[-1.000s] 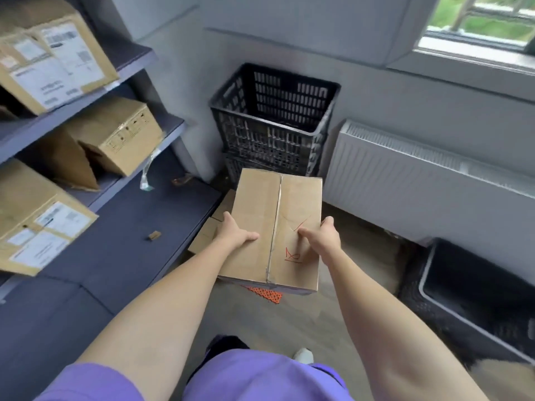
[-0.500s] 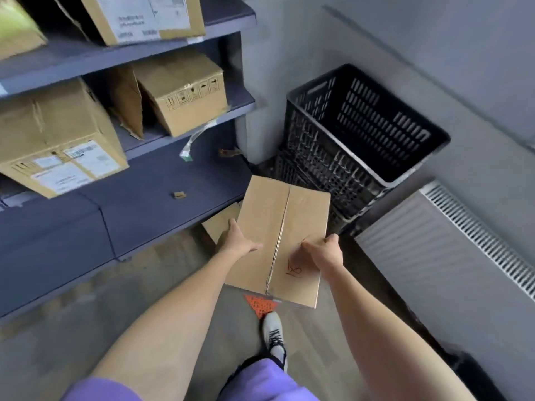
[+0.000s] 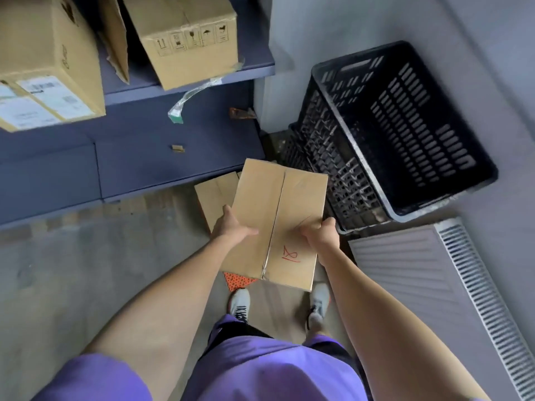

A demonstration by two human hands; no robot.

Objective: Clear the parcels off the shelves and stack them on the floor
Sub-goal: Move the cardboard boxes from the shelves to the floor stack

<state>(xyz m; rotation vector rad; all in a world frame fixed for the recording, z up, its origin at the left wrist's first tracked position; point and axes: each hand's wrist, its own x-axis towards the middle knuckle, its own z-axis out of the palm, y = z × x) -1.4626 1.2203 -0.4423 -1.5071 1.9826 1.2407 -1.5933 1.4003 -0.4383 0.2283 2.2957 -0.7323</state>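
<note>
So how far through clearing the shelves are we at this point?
Early to midway. One flat parcel already lies on the floor. The left hand and right hand hold a taped box above it, not yet set down. At least two boxes remain shelved: the labelled box and the box with handling symbols.

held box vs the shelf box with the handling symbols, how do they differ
The held box is flat and shallow; the shelf box is deeper. The held box carries a red scribble; the shelf box has printed symbols. Both hands grip the held box; the shelf box sits untouched. Both are plain brown cardboard.
</note>
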